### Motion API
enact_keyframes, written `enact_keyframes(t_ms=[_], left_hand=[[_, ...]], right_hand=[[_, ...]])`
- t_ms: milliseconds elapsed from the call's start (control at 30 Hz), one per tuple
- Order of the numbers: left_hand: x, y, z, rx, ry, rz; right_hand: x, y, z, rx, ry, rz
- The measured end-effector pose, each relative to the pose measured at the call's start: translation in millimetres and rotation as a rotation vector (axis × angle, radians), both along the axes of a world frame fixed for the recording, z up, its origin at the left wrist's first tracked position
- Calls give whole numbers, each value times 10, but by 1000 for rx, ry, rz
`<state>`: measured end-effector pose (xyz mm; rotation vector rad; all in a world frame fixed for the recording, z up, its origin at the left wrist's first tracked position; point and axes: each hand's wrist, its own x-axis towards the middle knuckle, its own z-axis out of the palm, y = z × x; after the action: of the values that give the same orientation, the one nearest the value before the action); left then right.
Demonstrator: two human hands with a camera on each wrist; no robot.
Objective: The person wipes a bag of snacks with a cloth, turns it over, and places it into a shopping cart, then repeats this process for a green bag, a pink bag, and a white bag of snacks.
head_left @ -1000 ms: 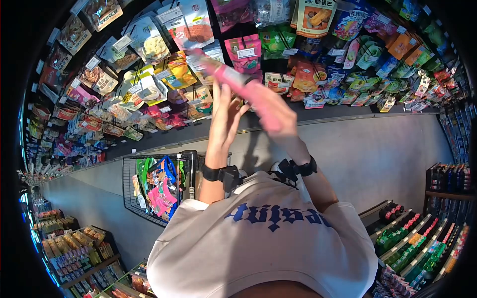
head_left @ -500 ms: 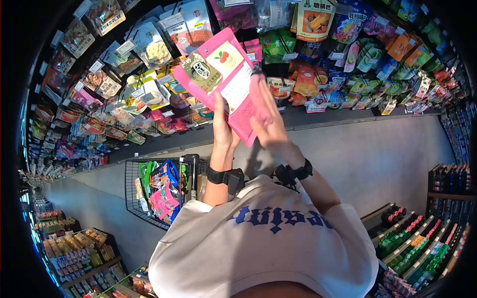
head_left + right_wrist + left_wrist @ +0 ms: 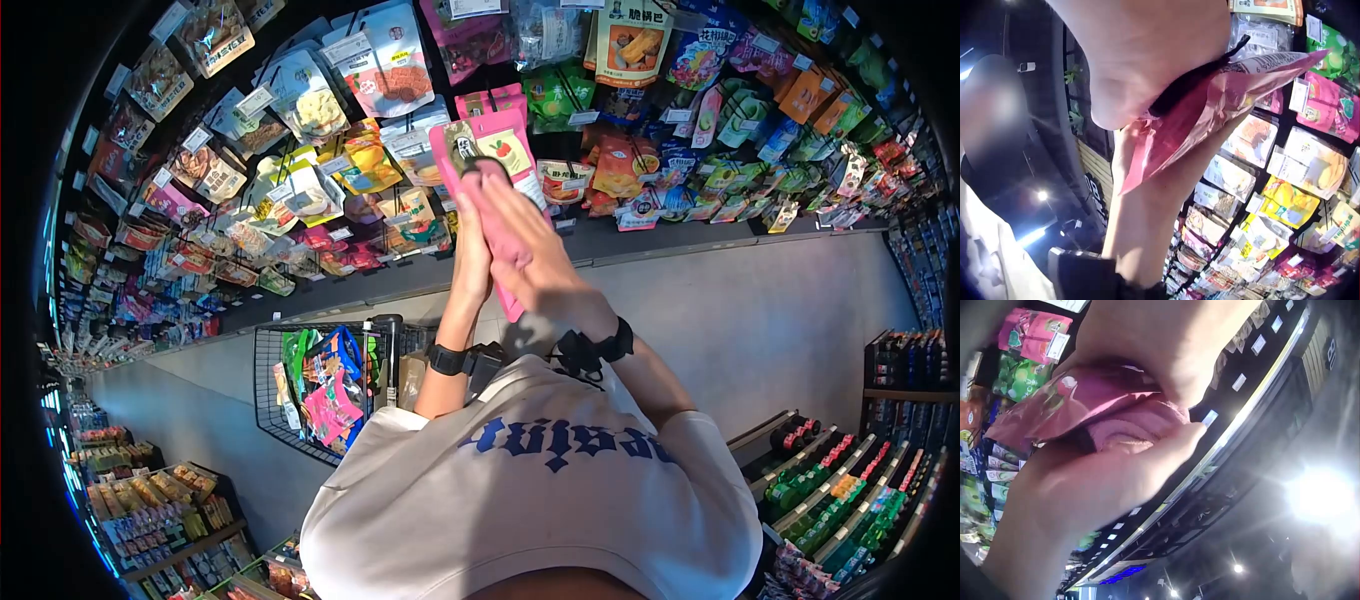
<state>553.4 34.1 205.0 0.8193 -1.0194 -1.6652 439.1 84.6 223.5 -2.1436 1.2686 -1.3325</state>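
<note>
A pink snack pouch (image 3: 508, 142) with a fruit picture is held up in front of the shelf. My left hand (image 3: 470, 262) grips its left side. My right hand (image 3: 548, 258) presses a folded pink cloth (image 3: 503, 236) with a dark end against the pouch's front, fingers stretched along it. In the left wrist view the thumb of the right hand lies over the cloth (image 3: 1141, 422), beside the pouch (image 3: 1063, 409). From the right wrist, the pouch (image 3: 1210, 109) looks bent, with a black strip (image 3: 1200, 75) between it and the right hand.
Hanging snack bags, such as a green bag (image 3: 560, 98), fill the shelf ahead. A wire shopping cart (image 3: 262, 385) stands at my left, with several bags in it. Bottle racks (image 3: 815, 470) stand behind at the right.
The pouch, blurred and seen edge-on a second ago, turned to show its printed face, then moved right and tilted more upright. My right hand now lies over it with the cloth.
</note>
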Motion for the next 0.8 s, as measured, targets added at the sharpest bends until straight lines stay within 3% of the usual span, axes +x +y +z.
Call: enact_keyframes(t_ms=[67, 133, 200, 267, 333, 400, 467, 567, 733, 800], left_hand=[[45, -20, -18, 20, 49, -22], [113, -73, -159, -61, -170, -115], [107, -71, -247, -124, -194, -176], [91, -82, -271, -258, -236, -289], [96, -65, -246, -271, -250, -300], [111, -61, -236, -179, -286, -281], [77, -117, -379, -270, -203, -195], [79, -117, -289, -247, -296, -326], [41, -51, -245, -322, -287, -285], [53, -20, -164, -360, -245, -295]], right_hand=[[-2, 22, 2, 14, -1, 33], [-90, -36, 25, 87, -45, 52], [-160, -129, 13, 63, -139, 39], [-235, -171, 30, 350, -499, 121], [-233, -155, 101, 266, -490, 112], [-243, -146, -14, 23, -191, 178], [-202, -92, 55, 36, -220, 196], [-216, -117, 143, -68, -55, 43], [-360, -249, 30, 6, -260, -29], [-513, -389, -145, 79, -267, -174]])
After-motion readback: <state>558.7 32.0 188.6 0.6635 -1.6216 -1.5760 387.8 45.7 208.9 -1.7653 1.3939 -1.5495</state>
